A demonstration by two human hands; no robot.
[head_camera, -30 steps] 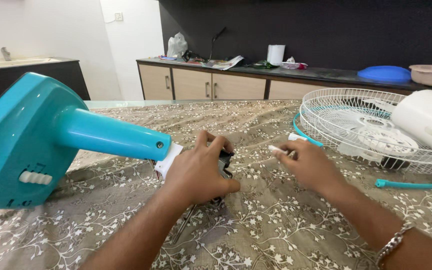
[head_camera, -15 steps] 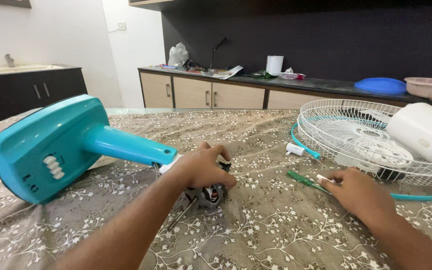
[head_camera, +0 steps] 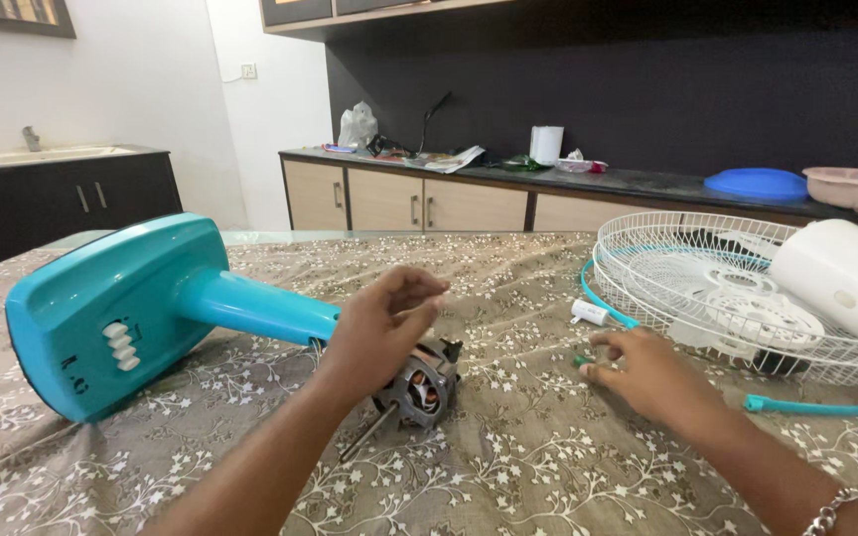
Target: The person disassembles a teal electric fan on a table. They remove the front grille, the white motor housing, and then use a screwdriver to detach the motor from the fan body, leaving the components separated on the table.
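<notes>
The left hand (head_camera: 381,328) is lifted just above the fan motor (head_camera: 417,385), its fingers loosely curled and apart, clasping nothing; whether the palm brushes the motor's top cannot be told. The right hand (head_camera: 647,375) lies low on the tablecloth (head_camera: 508,467), fingers closed down over a green-handled tool (head_camera: 582,361), of which only the left tip shows past the fingertips.

One motor lies near the middle of the table, its single steel shaft (head_camera: 367,435) pointing toward the near left. Just left of it lies one teal fan stand (head_camera: 141,308), tipped on its side, the neck reaching to the motor and the broad base at far left, showing one row of white buttons.

To the right, beyond the right hand, sits one small white cylinder (head_camera: 589,313), then one white wire grille (head_camera: 737,288) with one white blade hub inside it, one white motor cover (head_camera: 841,278) resting on it, and one teal rim ring (head_camera: 816,405).
</notes>
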